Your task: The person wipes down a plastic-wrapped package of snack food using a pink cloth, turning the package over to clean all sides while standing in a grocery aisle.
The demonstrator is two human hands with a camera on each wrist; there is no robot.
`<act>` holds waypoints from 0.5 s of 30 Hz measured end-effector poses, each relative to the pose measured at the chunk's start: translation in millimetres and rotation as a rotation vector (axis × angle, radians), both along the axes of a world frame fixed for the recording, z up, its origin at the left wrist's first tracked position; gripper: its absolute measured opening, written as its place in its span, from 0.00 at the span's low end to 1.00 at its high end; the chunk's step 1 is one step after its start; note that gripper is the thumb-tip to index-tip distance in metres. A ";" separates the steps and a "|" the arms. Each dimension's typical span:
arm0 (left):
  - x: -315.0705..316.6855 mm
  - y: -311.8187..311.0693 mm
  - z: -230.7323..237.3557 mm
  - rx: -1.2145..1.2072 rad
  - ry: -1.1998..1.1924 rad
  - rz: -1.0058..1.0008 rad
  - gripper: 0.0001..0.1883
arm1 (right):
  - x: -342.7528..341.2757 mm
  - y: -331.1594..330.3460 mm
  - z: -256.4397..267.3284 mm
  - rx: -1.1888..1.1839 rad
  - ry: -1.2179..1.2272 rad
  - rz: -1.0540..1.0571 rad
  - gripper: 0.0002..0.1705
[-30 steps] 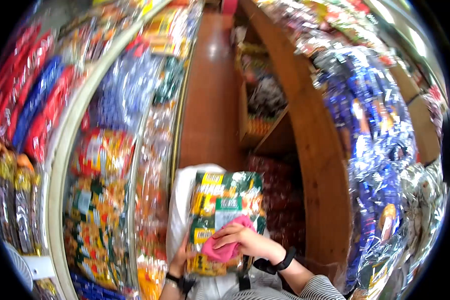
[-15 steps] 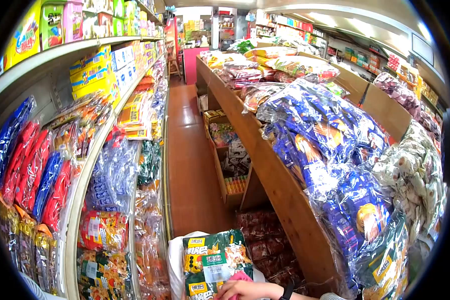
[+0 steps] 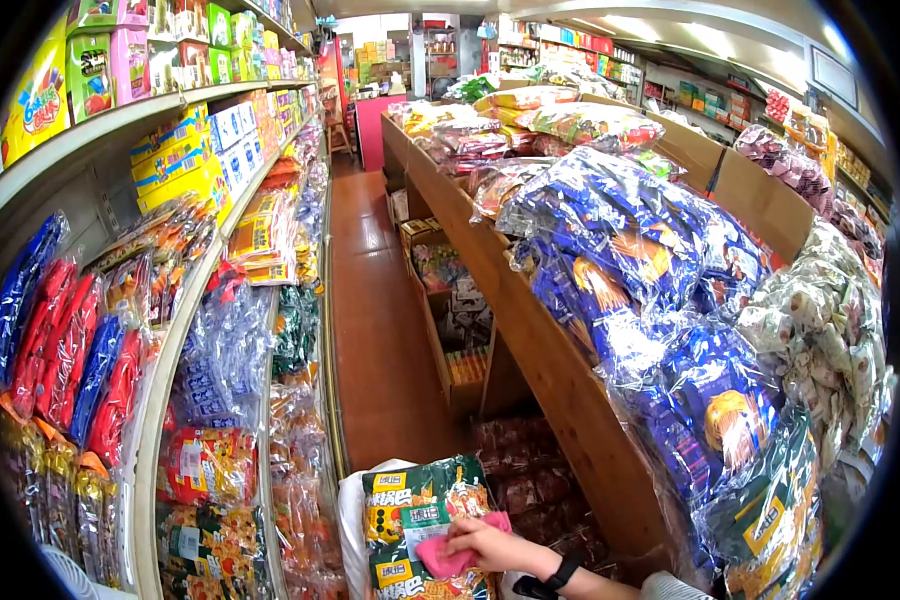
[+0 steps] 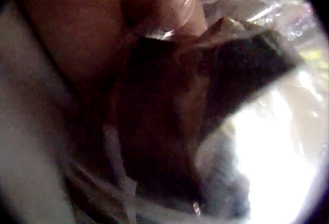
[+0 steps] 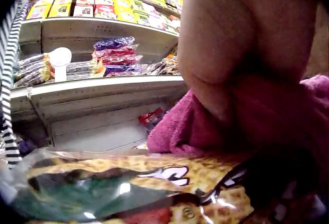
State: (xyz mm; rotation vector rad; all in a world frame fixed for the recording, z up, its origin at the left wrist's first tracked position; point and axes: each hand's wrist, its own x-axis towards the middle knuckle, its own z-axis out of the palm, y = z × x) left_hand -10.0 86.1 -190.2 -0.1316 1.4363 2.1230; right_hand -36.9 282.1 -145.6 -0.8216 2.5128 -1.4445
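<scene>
A clear-wrapped snack bag point(image 3: 395, 480) with green, yellow and orange print lies on a white sack point(image 3: 352, 530) in the lower part of the head view. My right hand point(image 3: 500, 548) grips a bunched pink cloth point(image 3: 444, 562) against the bag's upper face, over part of its pale label. In the right wrist view the fingers bend into the cloth point(image 5: 177, 126), just above the bag's glossy wrapper. My left hand point(image 4: 118, 23) is out of the head view; its own wrist view shows the thumb against crinkled clear wrapping, with the other fingers hidden in shadow.
Left of me runs a shelf point(image 3: 160, 400) of packaged snacks. A wooden counter point(image 3: 530, 350) heaped with blue plastic packs point(image 3: 620, 250) stands on the right. Between them lies a red-brown floor aisle point(image 3: 375, 370), with open cartons point(image 3: 465, 370) under the counter.
The head view has tilted up, and my left hand has left it. My right hand has moved the cloth farther up the bag over the last half second.
</scene>
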 end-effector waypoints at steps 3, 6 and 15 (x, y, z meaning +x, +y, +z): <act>2.6 12.4 1.4 -0.006 0.043 -0.031 0.52 | 20.6 0.6 6.9 -0.029 -0.150 0.230 0.29; 4.3 6.6 -1.0 0.008 0.041 -0.019 0.52 | 13.2 -11.8 10.1 -0.061 -0.146 0.199 0.30; 3.1 -55.7 -20.8 0.052 -0.038 0.142 0.53 | -48.7 7.8 -31.6 0.026 0.073 -0.313 0.26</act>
